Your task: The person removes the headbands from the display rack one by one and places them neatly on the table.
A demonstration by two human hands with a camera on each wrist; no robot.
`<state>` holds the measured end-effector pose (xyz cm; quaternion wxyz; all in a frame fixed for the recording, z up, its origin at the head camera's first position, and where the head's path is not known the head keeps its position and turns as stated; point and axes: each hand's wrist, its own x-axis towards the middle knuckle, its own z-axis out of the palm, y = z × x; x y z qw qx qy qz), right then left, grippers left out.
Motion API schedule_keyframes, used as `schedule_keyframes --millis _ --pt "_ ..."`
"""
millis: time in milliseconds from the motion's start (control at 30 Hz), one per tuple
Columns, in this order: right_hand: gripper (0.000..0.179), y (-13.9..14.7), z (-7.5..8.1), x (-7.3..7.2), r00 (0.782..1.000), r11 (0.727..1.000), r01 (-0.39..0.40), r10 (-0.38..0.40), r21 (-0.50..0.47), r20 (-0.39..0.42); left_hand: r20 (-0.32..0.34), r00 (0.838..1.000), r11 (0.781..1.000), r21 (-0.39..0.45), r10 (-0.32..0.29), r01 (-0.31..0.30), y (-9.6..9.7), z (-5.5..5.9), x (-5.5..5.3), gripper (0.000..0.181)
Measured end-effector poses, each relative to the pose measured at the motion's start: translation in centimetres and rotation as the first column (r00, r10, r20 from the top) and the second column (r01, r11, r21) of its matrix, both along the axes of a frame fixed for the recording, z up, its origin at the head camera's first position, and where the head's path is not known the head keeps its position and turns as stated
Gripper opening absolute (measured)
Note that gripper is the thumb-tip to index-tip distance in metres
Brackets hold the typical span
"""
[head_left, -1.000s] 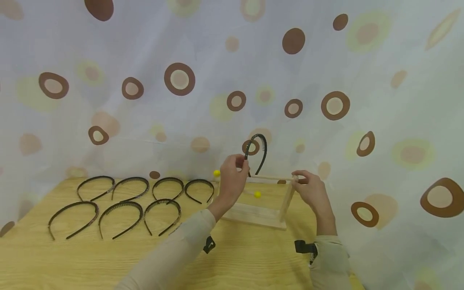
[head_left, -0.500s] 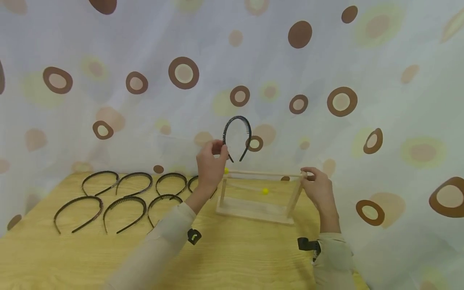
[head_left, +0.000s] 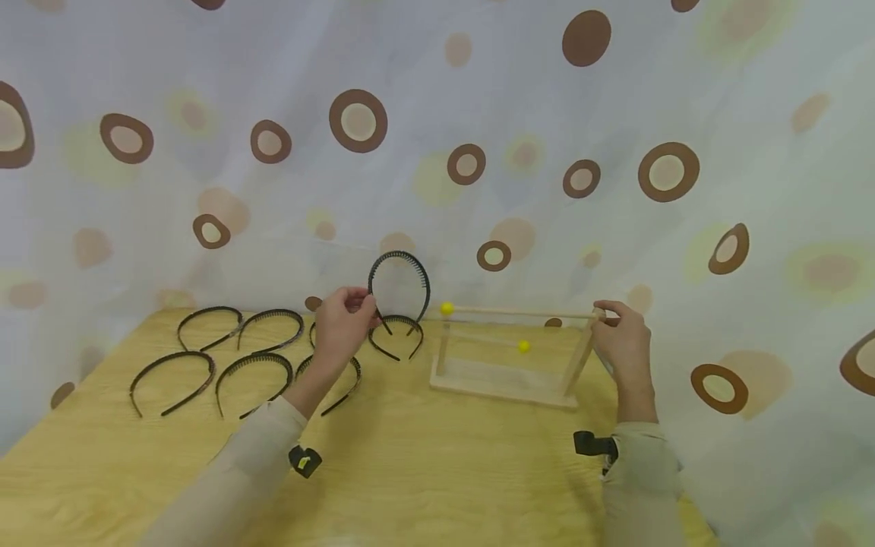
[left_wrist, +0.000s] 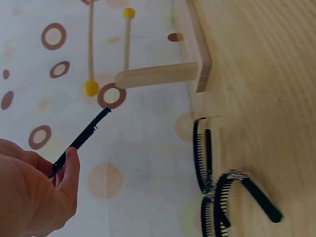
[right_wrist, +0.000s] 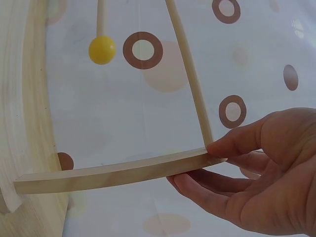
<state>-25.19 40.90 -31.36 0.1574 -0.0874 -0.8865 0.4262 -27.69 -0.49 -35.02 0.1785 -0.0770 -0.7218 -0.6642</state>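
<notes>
My left hand (head_left: 339, 325) pinches one side of a black toothed headband (head_left: 399, 253), held upright above the back of the table. In the left wrist view the same headband (left_wrist: 81, 140) shows edge-on between thumb and fingers. On the right, my right hand (head_left: 623, 339) grips the top of the upright post of a wooden rack (head_left: 502, 395). The right wrist view shows thumb and fingers around that post (right_wrist: 113, 177), where the upper rod (right_wrist: 190, 74) meets it. Yellow balls (head_left: 446, 308) cap the rods' free ends. No headband hangs on the rods.
Several black headbands (head_left: 171, 355) lie in two rows on the left of the wooden table (head_left: 437, 471); one (head_left: 396, 317) sits just behind the held one. A dotted curtain (head_left: 437, 99) rises directly behind the table.
My left hand has carried the headband leftward, away from above the rack, past the yellow ball and then lower. My right hand keeps its grip on the rack post. The view has shifted slightly.
</notes>
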Motion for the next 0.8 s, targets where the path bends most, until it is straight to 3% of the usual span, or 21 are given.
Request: schedule_keyframes --millis 167,300,500,667,733,800 --pt "0.054 0.0 0.3 0.4 1.0 1.0 0.012 -0.012 0.001 0.022 0.198 0.978 0.988 -0.126 -0.067 0.093 -0.6 -3.0 0.7 0.029" --pt "0.054 -0.3 0.2 0.4 0.999 1.0 0.007 -0.006 -0.01 0.032 0.296 0.952 0.972 -0.188 -0.079 0.139 -1.2 -5.0 1.5 0.031" --pt "0.053 -0.7 0.2 0.3 0.999 0.999 0.007 -0.005 -0.048 0.039 0.398 0.914 0.966 -0.193 -0.083 0.171 -2.1 -5.8 1.5 0.025" --pt "0.052 -0.7 0.0 0.5 0.998 0.998 0.006 -0.002 -0.057 0.06 0.48 0.871 0.951 -0.21 -0.101 0.226 -2.3 -6.5 1.1 0.024" --pt "0.052 -0.6 -0.1 0.7 0.998 0.998 0.011 -0.007 -0.06 0.066 0.491 0.865 0.94 -0.237 -0.104 0.247 -2.3 -6.9 1.0 0.022" --pt "0.052 -0.5 -0.2 0.7 0.998 0.998 0.014 -0.009 -0.067 0.07 0.481 0.872 0.917 -0.3 -0.093 0.263 -2.3 -7.2 0.8 0.016"
